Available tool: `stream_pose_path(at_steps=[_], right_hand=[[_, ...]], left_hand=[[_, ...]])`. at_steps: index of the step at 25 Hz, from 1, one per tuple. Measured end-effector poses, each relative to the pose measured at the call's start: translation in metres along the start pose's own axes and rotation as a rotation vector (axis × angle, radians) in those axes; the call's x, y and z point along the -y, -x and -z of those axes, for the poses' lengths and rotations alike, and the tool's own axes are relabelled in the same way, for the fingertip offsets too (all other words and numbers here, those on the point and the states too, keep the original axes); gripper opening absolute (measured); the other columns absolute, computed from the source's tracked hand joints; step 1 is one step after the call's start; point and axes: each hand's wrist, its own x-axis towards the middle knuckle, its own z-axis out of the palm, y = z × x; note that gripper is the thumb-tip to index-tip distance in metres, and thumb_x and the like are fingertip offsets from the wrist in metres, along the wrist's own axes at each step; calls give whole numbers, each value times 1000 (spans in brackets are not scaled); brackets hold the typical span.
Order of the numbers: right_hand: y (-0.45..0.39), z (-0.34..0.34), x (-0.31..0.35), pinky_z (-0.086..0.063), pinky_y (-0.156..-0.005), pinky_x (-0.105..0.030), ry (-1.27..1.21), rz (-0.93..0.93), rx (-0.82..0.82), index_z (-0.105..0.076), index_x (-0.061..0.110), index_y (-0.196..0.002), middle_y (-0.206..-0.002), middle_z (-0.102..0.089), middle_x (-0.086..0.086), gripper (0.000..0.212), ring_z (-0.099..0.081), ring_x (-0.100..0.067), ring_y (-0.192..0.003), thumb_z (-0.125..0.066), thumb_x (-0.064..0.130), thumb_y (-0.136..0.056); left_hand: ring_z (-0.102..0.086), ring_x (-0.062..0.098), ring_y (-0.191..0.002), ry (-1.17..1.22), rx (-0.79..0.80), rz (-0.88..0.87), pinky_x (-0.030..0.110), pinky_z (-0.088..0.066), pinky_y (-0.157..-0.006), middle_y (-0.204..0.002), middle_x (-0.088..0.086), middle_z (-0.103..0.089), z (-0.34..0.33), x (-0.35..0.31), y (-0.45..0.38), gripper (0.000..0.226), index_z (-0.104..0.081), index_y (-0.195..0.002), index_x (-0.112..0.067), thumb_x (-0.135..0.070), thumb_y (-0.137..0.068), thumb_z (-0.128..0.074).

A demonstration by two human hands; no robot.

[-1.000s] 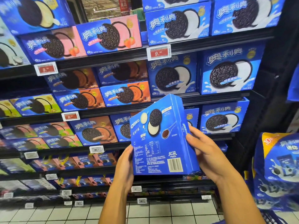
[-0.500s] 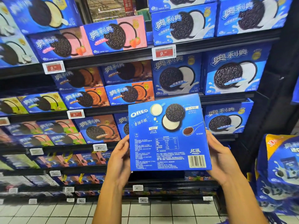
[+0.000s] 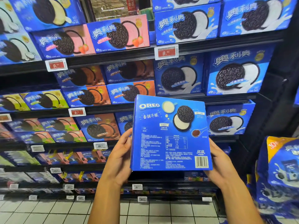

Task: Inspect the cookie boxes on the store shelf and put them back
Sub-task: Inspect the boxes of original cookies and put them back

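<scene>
Held mid-frame before stocked black shelves [image 3: 210, 46]: flat blue cardboard cookie box [image 3: 169, 135], back panel showing, gripped by left hand [image 3: 119, 160] and right hand [image 3: 218, 165].

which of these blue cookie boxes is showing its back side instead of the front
The blue cardboard cookie box held between the left hand and right hand: only it shows barcode and nutrition table.

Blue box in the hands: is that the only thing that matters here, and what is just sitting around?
Part of the job:
held cookie box
left hand
right hand
shelf of white-cream boxes

Just there:
strawberry boxes
price tag
bagged packs
floor tiles
</scene>
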Motion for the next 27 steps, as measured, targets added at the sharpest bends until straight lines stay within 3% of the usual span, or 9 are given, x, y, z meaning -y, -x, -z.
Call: stream_pose_path(at_steps=[3,5,7,9,12,16,20,23,27], right_hand=[[-10,5,-10,-63,-69,-42,35,18,-71,-71,26,-122,-122,-73,-10,28,-74,-26,-104,-59,32,-97],[-16,6,-16,-63,-66,-41,30,-22,-136,-70,22,-123,-119,-74,-11,27,-75,-27,-97,-58,30,-99],[-20,6,-23,-63,-64,-43,-17,-109,-203,-70,16,-120,-113,-76,-11,34,-77,-27,-91,-56,39,-99],[-22,6,-30,-61,-77,-49,-33,-197,-219,-69,15,-120,-112,-76,-11,48,-76,-28,-95,-49,53,-99],[-22,6,-37,-55,-93,-52,-7,-220,-221,-67,16,-122,-114,-76,-9,51,-75,-26,-97,-49,57,-96],[-20,6,-34,-63,-76,-46,-36,-229,-214,-68,17,-117,-111,-77,-9,48,-77,-24,-91,-53,56,-94],[-19,6,-30,-57,-89,-50,-26,-224,-199,-67,16,-119,-113,-76,-10,52,-76,-24,-92,-55,57,-91],[-19,6,-28,-63,-76,-46,-45,-222,-187,-67,17,-118,-112,-76,-9,50,-77,-24,-92,-55,58,-91],[-20,8,-20,-63,-61,-44,-94,-186,-186,-72,17,-113,-112,-76,-10,49,-77,-25,-90,-60,56,-86]], left_hand=[[-72,23,-97,-58,8,-22,37,-61,-75,-118,14,-71,-13,-4,0,52,-66,-120,-13,-24,-73,-85],[-74,22,-92,-91,-19,-53,33,-60,-70,-112,13,-73,-21,-4,-1,36,-68,-115,-12,-22,-81,-74],[-73,21,-93,-140,-32,-78,31,-60,-71,-112,12,-74,-29,-1,-1,37,-67,-115,-12,-18,-79,-73],[-72,20,-96,-198,-22,-102,31,-61,-73,-114,11,-73,-36,0,-1,40,-69,-113,-14,-14,-75,-80],[-70,17,-97,-329,-5,-133,31,-61,-74,-110,2,-74,-44,0,0,33,-75,-105,-24,-19,-73,-82],[-64,23,-101,-381,31,-132,35,-60,-74,-111,1,-71,-47,-1,1,41,-75,-105,-27,-29,-64,-81],[-62,26,-105,-377,33,-113,39,-58,-76,-113,1,-71,-44,-1,0,42,-75,-105,-28,-30,-63,-81],[-64,25,-106,-348,25,-98,42,-57,-80,-116,4,-71,-41,-1,-3,48,-75,-107,-27,-30,-60,-86],[-70,24,-105,-205,29,-66,34,-60,-77,-124,12,-69,-31,2,-6,63,-70,-117,-16,-28,-59,-93]])
